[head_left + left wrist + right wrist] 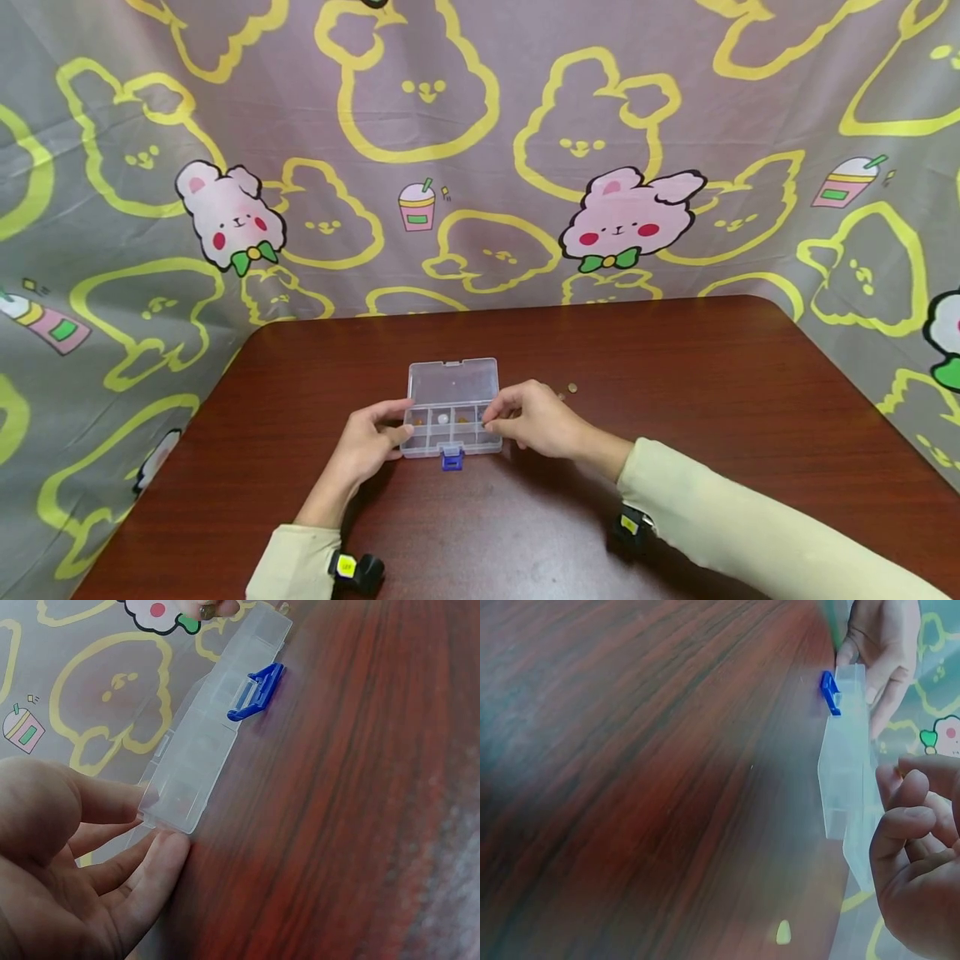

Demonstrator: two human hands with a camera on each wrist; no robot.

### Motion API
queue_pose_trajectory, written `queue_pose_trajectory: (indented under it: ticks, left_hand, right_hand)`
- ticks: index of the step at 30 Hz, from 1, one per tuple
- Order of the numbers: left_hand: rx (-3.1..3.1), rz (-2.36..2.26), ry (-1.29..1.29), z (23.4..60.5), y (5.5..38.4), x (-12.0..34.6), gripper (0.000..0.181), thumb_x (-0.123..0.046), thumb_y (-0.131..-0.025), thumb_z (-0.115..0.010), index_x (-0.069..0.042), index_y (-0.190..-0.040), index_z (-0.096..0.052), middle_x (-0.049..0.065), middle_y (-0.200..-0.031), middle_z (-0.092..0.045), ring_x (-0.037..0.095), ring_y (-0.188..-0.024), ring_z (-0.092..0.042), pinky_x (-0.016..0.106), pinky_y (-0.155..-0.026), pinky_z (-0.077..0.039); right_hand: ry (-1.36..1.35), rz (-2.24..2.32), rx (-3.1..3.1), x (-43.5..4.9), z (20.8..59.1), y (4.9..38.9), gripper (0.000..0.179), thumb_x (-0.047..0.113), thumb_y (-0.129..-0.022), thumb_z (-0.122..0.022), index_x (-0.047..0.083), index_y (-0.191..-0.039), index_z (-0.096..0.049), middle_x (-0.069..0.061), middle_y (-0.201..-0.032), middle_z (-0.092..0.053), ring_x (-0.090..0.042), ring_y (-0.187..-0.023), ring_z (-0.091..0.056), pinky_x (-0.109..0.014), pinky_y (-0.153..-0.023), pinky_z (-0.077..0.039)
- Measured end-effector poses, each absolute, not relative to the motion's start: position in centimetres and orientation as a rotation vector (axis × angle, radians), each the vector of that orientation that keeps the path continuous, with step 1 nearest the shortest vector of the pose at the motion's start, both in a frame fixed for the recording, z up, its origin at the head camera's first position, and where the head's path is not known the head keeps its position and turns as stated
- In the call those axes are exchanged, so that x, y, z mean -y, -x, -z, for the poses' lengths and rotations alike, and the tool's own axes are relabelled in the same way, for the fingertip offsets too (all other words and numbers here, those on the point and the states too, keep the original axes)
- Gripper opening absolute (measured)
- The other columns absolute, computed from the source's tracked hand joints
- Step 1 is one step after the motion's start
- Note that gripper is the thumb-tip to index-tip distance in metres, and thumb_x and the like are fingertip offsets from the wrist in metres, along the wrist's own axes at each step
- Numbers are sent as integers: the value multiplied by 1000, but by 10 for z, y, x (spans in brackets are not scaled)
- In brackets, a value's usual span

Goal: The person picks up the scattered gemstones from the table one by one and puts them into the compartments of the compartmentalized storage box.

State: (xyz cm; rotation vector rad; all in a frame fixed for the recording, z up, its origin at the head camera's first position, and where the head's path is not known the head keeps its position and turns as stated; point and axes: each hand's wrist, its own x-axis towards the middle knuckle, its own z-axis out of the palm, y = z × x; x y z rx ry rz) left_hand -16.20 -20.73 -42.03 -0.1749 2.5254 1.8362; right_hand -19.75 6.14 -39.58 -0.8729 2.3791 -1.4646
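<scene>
A clear plastic compartment box with a blue latch lies on the table, its lid raised at the back. Small pieces, one white bead and some amber ones, sit in its rear compartments. My left hand grips the box's left end between thumb and fingers. Over the rear right compartment, my right hand pinches a small brownish bead between thumb and fingertips. Its other fingers are curled in the right wrist view.
Beyond my right hand, a small round bead lies on the dark wooden table. A yellowish piece shows on the tabletop in the right wrist view. A patterned curtain hangs behind and beside the table.
</scene>
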Motion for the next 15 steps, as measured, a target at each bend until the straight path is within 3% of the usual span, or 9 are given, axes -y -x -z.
queue_pose_trajectory:
  ticks: [3, 15]
  left_hand:
    - [-2525, -1836, 176, 421, 162, 207, 38, 7, -90, -66, 3, -128, -65, 24, -120, -64, 20, -83, -67, 40, -69, -60]
    - [-2524, -1842, 182, 422, 163, 207, 38, 7, -90, -66, 4, -128, -65, 24, -120, -64, 19, -83, -66, 39, -69, -60]
  right_hand:
    - [880, 1464, -2376, -57, 395, 197, 4, 2, -89, -73, 1, -92, -74, -13, -75, -69, -8, -44, -47, -22, -44, -42]
    - [926, 1436, -2388, -36, 395, 199, 4, 2, -87, -74, 4, -90, -76, -2, -71, -69, -5, -44, -50, -22, -45, -45]
